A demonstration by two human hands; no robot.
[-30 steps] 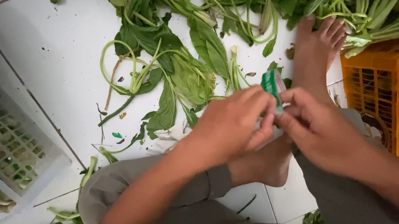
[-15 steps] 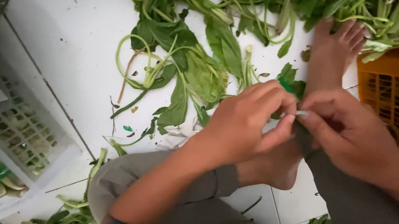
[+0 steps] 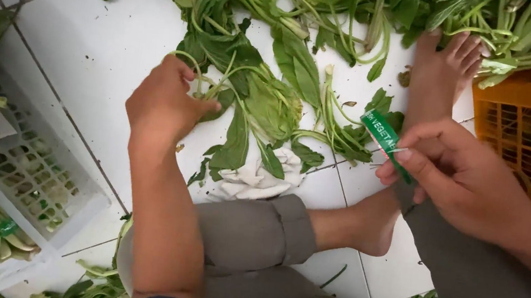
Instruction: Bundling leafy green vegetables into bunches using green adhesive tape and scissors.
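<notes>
The greens (image 3: 251, 99) lay loose on the floor (image 3: 87, 50) ahead of the knees, and since the left hand (image 3: 163, 98) had closed on only a few stems, the rest could have slipped free and scattered if lifted. The tape (image 3: 383, 138), pinched between thumb and fingertips of the right hand (image 3: 460, 178), might have curled and stuck to itself. The left arm reached forward and down, fingers curled; the right hovered near the foot (image 3: 440, 69).

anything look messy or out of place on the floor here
Yes. Loose leafy greens lie strewn over the white tile floor, not in the white crate. A crumpled white cloth sits among them, beside the person's knee.
</notes>
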